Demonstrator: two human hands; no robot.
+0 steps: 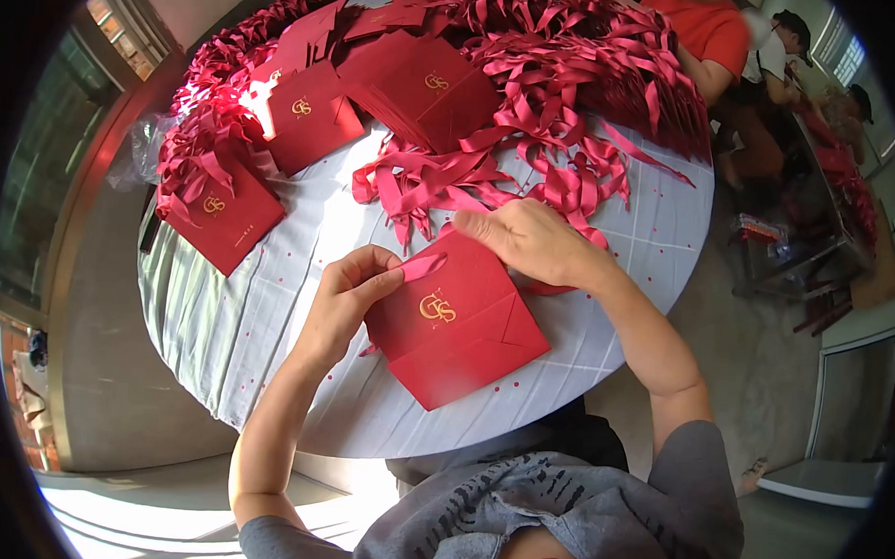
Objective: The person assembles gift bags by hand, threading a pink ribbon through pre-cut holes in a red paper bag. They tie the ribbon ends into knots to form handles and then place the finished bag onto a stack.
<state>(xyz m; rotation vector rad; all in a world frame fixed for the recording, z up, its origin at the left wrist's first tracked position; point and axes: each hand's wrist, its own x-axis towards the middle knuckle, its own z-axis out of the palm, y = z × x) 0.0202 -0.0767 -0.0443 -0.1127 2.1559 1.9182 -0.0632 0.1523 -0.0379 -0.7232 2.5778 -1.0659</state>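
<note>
A flat red paper bag (456, 324) with a gold logo lies on the round table (269, 323) in front of me. My left hand (348, 296) pinches a red ribbon end (420, 267) at the bag's upper left edge. My right hand (528, 238) presses on the bag's top corner, fingers curled over it. Both hands touch the bag.
Loose red ribbons (490, 178) pile across the table's middle and far side. Stacks of red bags (415, 86) sit at the back, with more bags (218, 212) at the left. A person in an orange top (707, 32) sits at the far right.
</note>
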